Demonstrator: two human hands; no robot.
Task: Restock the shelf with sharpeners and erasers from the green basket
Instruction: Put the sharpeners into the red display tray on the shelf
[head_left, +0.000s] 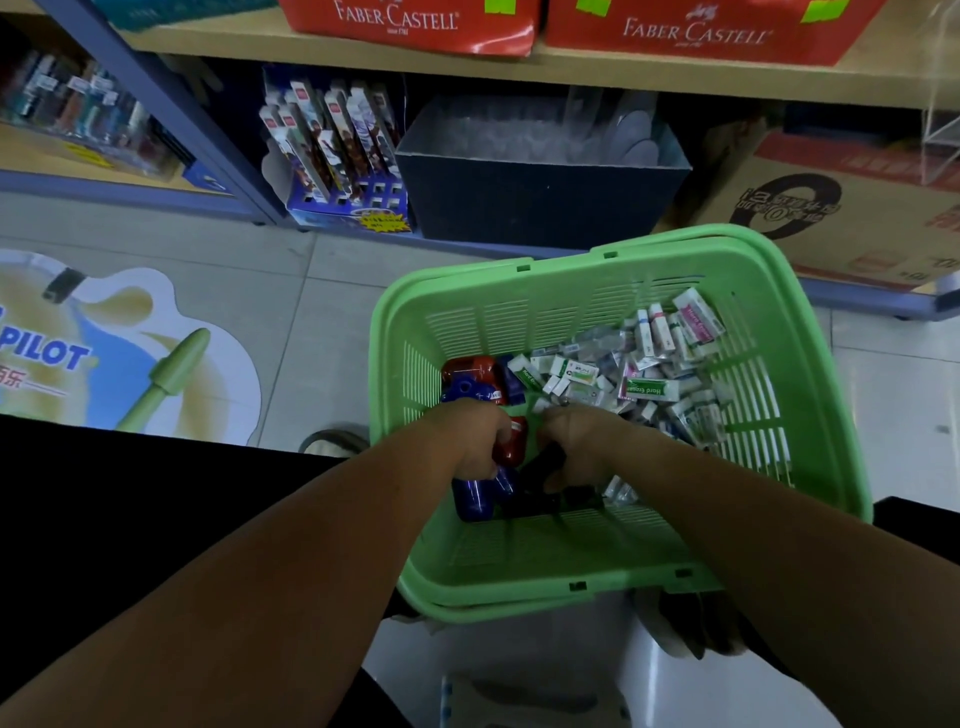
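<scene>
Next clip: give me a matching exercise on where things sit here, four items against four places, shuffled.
Things
1. red Faber-Castell cartons
2. small white wrapped erasers
3. red and blue plastic sharpeners
4. dark open-topped box

Places
A. left part of the green plastic basket, at the left hand
B. on the upper wooden shelf
C. under that shelf, beyond the basket
D. right part of the basket

Pairs: 1-B, 2-D, 3-A, 4-C

Green basket (519, 283) holds red and blue sharpeners (470, 376) beside piled white erasers (649, 374).
</scene>
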